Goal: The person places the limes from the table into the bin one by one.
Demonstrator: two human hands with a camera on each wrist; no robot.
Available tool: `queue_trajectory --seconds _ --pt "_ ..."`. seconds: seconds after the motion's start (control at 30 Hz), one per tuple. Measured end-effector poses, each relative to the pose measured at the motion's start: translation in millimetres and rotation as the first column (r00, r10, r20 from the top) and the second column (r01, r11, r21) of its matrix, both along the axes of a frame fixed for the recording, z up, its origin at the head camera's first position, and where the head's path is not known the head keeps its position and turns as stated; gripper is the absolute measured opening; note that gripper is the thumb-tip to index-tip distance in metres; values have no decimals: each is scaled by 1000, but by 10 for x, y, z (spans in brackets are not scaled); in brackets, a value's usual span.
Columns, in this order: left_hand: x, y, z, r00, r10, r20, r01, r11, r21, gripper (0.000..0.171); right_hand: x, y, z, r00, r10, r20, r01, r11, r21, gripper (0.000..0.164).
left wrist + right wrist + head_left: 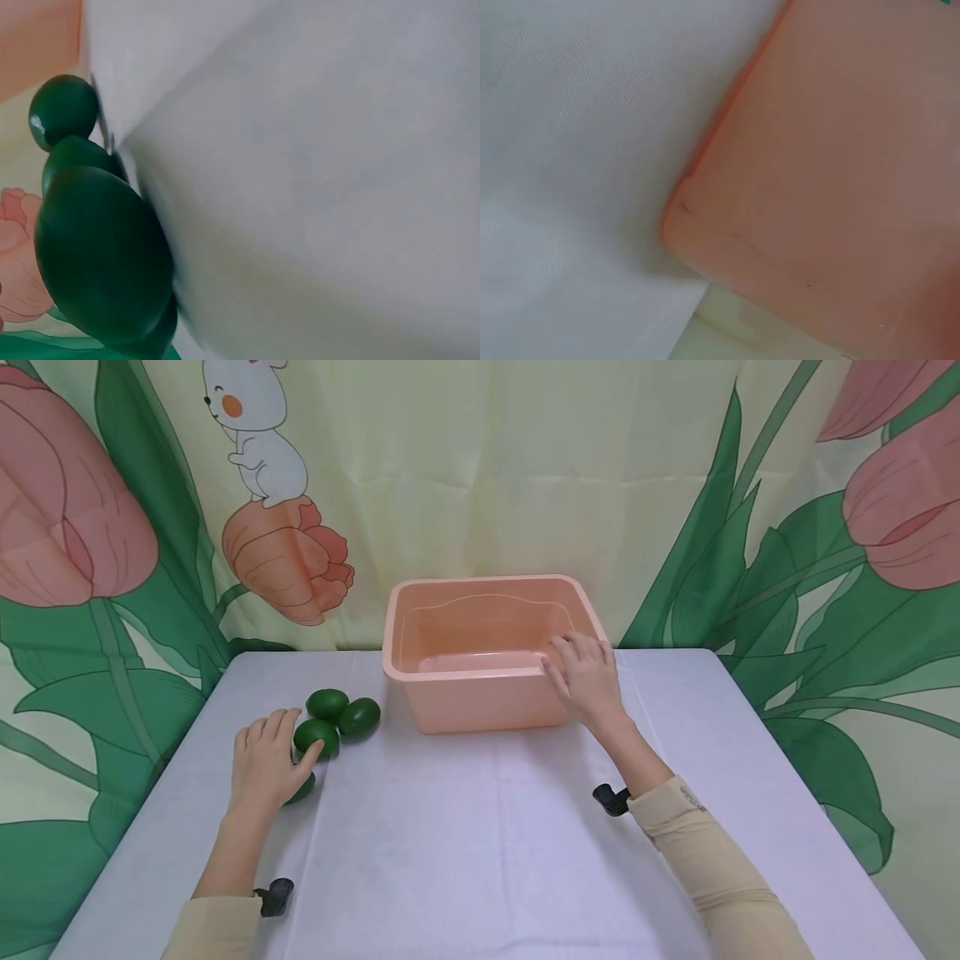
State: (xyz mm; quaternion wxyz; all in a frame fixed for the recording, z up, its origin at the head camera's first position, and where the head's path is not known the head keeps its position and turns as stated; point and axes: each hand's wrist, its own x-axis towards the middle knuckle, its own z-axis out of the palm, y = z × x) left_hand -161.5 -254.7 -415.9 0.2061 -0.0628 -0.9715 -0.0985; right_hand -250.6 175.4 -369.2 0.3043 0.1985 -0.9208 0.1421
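Several smooth, dark green oval fruits, avocado-like (359, 718), lie bunched on the left of the table; in the left wrist view a large one (103, 255) is closest to the camera. Over this bunch is my left hand (266, 760), its fingers extended and its thumb overlapping one fruit. Part of another fruit shows below the thumb. A pink plastic bin (483, 703) stands upright at the table's back middle, its inside bare where visible. My right hand (588, 681) is over its front right corner, fingers loosely bent across the rim. The right wrist view shows the bin's outer wall (840, 165).
A white cloth covers the table (450, 843). Right behind the bin hangs a curtain (480, 485) printed with tulips and a white rabbit. Black wrist cameras, one under the left wrist (276, 897) and one under the right (611, 800), stick out inward.
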Motion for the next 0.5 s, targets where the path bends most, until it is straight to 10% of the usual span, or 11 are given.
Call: queue_trajectory --seconds 0.5 --pt "138 -265 -163 980 -120 157 125 992 -23 46 -42 -43 -31 1000 -15 -8 15 1000 8 32"
